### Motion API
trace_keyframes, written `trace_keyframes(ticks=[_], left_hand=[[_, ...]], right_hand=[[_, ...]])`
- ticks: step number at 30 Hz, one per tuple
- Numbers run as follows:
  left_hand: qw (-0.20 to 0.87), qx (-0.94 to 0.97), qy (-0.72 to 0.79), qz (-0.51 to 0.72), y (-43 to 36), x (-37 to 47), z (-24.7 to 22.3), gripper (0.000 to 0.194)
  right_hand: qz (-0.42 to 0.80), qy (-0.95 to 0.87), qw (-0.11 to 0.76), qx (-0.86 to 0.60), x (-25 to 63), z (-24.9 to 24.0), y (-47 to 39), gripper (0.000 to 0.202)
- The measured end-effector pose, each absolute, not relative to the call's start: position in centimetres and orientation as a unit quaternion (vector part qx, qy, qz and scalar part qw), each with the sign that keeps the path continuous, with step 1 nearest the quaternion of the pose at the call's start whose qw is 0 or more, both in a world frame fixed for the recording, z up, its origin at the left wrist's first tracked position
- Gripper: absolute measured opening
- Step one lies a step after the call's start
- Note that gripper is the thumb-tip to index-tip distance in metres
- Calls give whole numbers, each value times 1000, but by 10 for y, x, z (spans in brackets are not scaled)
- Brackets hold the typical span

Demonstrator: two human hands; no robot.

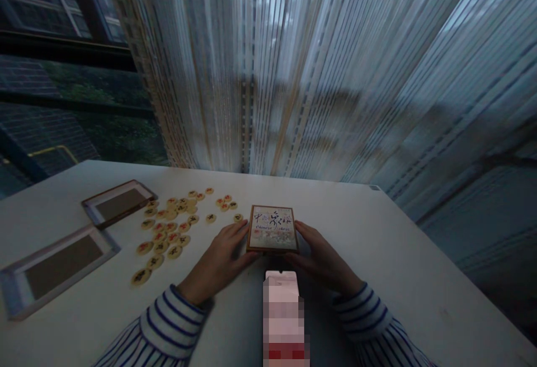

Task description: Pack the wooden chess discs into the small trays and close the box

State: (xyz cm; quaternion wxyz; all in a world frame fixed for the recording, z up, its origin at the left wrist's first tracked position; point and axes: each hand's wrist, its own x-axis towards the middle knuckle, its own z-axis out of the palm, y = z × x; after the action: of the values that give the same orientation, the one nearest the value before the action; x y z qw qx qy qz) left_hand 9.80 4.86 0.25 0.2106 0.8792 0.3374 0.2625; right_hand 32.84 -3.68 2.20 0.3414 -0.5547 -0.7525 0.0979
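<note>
A small square box (273, 229) with a brown edge and "Chinese chess" lettering on its lid is held between both hands over the white table. Along its left side, my left hand (221, 259) grips it with fingers and thumb. My right hand (322, 256) holds the opposite side the same way. The box looks closed, and its lettering faces up. To the left of it, many round wooden chess pieces (172, 237) with red or dark characters lie scattered, some of them overlapping.
Two open shallow trays (98, 208) (31, 305) with brown inner bottoms lie at the left of the white table (377, 255). A lit phone (283, 311), partly pixelated, is in front of the box. Behind the table hang string curtains beside a window.
</note>
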Motion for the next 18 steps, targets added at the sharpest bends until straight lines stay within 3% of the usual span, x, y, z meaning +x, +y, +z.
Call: trace_keyframes(ticks=[18], left_hand=[[262,872,311,273,47,99,5,50]], right_hand=[[140,-752,328,-554,326,25,-37,53]])
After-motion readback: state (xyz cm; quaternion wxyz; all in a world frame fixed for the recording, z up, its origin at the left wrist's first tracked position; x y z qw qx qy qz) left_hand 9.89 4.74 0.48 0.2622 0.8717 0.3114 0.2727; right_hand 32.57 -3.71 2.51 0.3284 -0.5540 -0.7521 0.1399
